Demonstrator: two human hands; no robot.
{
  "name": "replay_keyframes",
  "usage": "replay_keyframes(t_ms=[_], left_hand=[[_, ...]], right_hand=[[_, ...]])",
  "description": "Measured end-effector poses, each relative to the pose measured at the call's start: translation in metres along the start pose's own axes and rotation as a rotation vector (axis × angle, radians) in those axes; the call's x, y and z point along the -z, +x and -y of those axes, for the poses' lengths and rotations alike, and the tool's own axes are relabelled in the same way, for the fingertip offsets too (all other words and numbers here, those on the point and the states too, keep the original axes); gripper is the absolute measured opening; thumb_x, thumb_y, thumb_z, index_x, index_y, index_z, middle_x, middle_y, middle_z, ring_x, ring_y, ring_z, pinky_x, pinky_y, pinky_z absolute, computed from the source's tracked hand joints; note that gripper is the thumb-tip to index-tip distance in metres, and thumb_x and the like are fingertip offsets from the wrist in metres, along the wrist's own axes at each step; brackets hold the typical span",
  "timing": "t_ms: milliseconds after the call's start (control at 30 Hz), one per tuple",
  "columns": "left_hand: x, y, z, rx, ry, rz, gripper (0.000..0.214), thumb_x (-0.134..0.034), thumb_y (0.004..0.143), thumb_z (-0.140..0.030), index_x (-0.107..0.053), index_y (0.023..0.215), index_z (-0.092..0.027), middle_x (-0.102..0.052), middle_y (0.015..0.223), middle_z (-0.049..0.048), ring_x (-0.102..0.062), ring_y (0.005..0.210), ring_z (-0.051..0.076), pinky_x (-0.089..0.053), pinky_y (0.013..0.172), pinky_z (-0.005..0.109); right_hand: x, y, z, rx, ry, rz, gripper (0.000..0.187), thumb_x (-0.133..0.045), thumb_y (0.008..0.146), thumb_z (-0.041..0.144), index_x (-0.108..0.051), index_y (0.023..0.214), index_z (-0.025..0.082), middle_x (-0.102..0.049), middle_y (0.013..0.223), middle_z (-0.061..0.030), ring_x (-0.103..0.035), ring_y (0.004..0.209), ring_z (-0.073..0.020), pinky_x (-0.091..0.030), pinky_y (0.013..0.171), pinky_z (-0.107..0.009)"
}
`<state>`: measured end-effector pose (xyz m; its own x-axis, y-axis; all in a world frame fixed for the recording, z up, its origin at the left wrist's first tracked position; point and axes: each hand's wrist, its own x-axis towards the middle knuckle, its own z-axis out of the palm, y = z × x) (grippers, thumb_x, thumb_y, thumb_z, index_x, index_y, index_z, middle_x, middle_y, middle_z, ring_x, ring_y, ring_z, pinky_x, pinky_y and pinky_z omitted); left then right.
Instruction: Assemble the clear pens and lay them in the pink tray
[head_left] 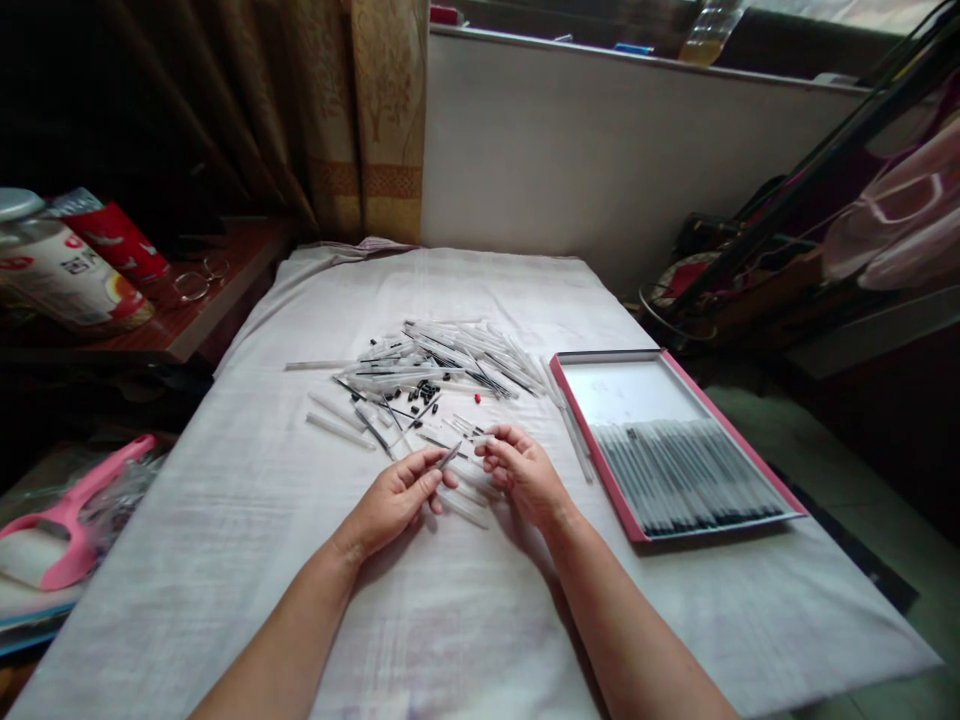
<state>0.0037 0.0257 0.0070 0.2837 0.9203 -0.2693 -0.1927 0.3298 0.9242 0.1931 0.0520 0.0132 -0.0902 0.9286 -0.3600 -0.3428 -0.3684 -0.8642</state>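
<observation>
My left hand [401, 492] pinches a slim greyish pen [450, 456] between thumb and fingers, its end pointing up and to the right. Just across from it, my right hand [523, 476] has thumb and forefinger pressed together around something small and pale that I cannot make out. Clear pen barrels [466, 510] lie on the cloth beneath the hands. Beyond them spreads a loose pile of clear barrels and thin black refills [480, 365]. Small black plugs [426, 392] and a red one [478, 398] are scattered at its near side.
To the right, an open pink-rimmed box [609, 480] holds a row of clear pens with black ends. A white cloth [420, 620] covers the table. On the left are a side table with a jar [71, 275], glasses [193, 285] and a pink-handled tool [71, 510].
</observation>
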Motion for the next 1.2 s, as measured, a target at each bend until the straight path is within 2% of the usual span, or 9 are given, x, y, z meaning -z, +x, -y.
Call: replay_keyframes(t_ms=[100,200,467,833,1000,1200], left_hand=[[-0.003,-0.001,0.003,0.01,0.09,0.015,0.043,-0.074,0.075,-0.038,-0.068,0.111,-0.016,-0.071,0.085,0.0068,-0.054,0.045,0.007,-0.038,0.038,0.017],[-0.004,-0.002,0.004,0.023,0.152,0.005,0.047,-0.074,0.075,-0.039,-0.068,0.116,-0.017,-0.07,0.075,0.0034,-0.051,0.041,0.006,-0.041,0.038,0.018],[-0.005,-0.001,0.002,0.028,0.214,-0.01,0.046,-0.073,0.075,-0.038,-0.069,0.116,-0.017,-0.067,0.068,0.0008,-0.049,0.039,0.006,-0.04,0.038,0.017],[-0.005,-0.002,-0.001,0.03,0.266,-0.005,0.045,-0.071,0.075,-0.037,-0.07,0.115,-0.017,-0.067,0.067,0.0012,-0.047,0.039,0.006,-0.037,0.039,0.017],[-0.003,-0.003,0.002,-0.042,0.388,0.006,0.039,-0.065,0.079,-0.036,-0.071,0.114,-0.019,-0.068,0.067,0.0017,-0.045,0.042,0.008,-0.036,0.041,0.018],[-0.003,-0.004,0.001,-0.136,0.534,0.083,0.029,-0.056,0.086,-0.03,-0.074,0.108,-0.024,-0.069,0.068,0.0018,-0.054,0.05,0.012,-0.04,0.047,0.019]], right_hand=[[0.004,-0.002,-0.001,0.022,0.017,-0.006,0.036,-0.077,0.059,0.034,-0.062,0.087,0.017,-0.064,0.063,0.0,-0.046,0.048,-0.0059,-0.023,0.037,-0.014],[0.005,-0.001,-0.002,0.044,0.013,0.014,0.034,-0.076,0.06,0.033,-0.063,0.088,0.017,-0.064,0.063,-0.0002,-0.046,0.048,-0.0057,-0.023,0.037,-0.014],[0.005,-0.002,-0.004,0.06,-0.004,0.07,0.03,-0.074,0.063,0.032,-0.061,0.086,0.017,-0.062,0.062,0.0011,-0.043,0.046,-0.005,-0.02,0.038,-0.015],[0.005,-0.006,0.002,0.105,-0.153,0.06,0.025,-0.069,0.066,0.033,-0.06,0.083,0.018,-0.062,0.062,0.002,-0.044,0.047,-0.0069,-0.026,0.041,-0.019],[0.008,-0.006,0.002,0.146,-0.327,0.139,0.019,-0.07,0.068,0.029,-0.061,0.08,0.018,-0.062,0.061,0.0035,-0.049,0.05,-0.0079,-0.037,0.048,-0.021],[0.021,-0.007,0.006,0.03,-0.449,0.319,0.027,-0.068,0.073,0.031,-0.067,0.096,0.016,-0.069,0.07,0.0005,-0.055,0.053,-0.0091,-0.042,0.051,-0.022]])
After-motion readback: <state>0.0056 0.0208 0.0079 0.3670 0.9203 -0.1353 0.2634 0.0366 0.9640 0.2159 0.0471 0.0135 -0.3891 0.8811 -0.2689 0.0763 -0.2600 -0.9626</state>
